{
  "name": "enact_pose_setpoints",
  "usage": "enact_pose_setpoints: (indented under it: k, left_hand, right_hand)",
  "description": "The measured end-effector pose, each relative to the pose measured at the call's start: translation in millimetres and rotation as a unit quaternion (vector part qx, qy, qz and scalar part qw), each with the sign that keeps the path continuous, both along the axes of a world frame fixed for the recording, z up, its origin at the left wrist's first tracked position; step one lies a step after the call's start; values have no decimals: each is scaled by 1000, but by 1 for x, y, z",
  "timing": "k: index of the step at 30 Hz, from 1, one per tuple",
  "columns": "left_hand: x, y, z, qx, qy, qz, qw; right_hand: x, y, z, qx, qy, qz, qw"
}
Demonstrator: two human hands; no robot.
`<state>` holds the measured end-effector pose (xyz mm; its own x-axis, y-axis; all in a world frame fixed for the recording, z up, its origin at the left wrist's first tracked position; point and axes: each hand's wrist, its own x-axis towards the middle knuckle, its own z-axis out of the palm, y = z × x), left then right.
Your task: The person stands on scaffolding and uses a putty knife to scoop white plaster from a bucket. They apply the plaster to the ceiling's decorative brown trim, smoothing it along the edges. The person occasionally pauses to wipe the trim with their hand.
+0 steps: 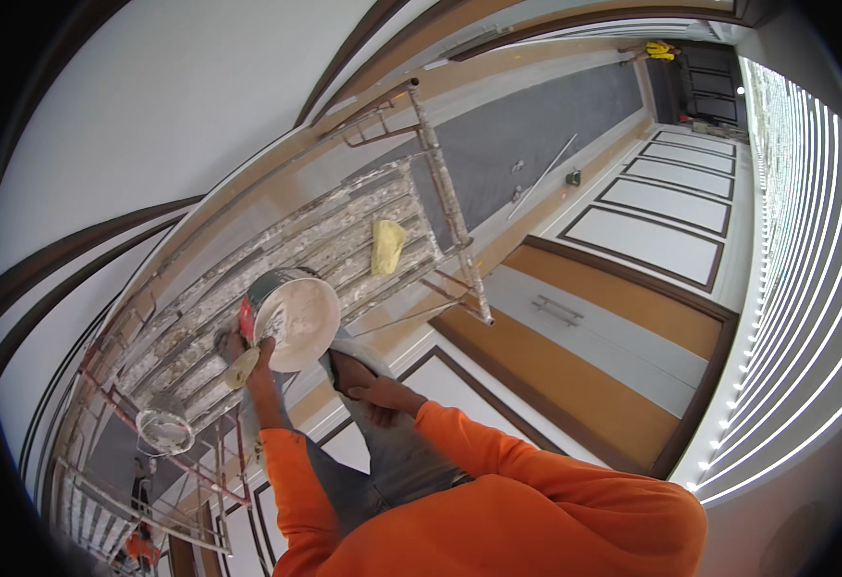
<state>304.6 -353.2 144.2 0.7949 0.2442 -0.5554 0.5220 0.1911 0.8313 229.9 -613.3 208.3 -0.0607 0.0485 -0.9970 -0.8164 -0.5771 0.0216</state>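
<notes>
Our left hand (260, 358) grips the round metal bucket of white putty (291, 317) above the splattered plank scaffold (277, 260); our right hand (383, 396) rests loosely curled on our knee.

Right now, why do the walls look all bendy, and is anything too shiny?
In the head view, the fisheye lens curves the scaffold planks and wall panels; the slatted lights on the right glare white; the paint bucket looks sharp.

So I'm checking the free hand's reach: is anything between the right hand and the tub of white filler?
Nothing visible. The right hand rests on the person's knee, apart from the tub, which the left hand grips at its near rim. Only open air lies between them.
</notes>
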Motion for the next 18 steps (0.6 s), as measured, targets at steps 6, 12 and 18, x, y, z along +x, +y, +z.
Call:
enact_pose_setpoints:
  k: [6, 12, 18]
  left_hand:
    - [13, 11, -2, -85, 41, 57, 994]
    - [40, 60, 10, -8, 17, -12, 1000]
    - [64, 97, 5, -31, 59, 4, 998]
  right_hand:
    - [14, 14, 8, -126, -71, 54, 988]
    - [12, 24, -8, -294, -281, 29, 913]
    - [29, -25, 63, -200, -232, -186, 934]
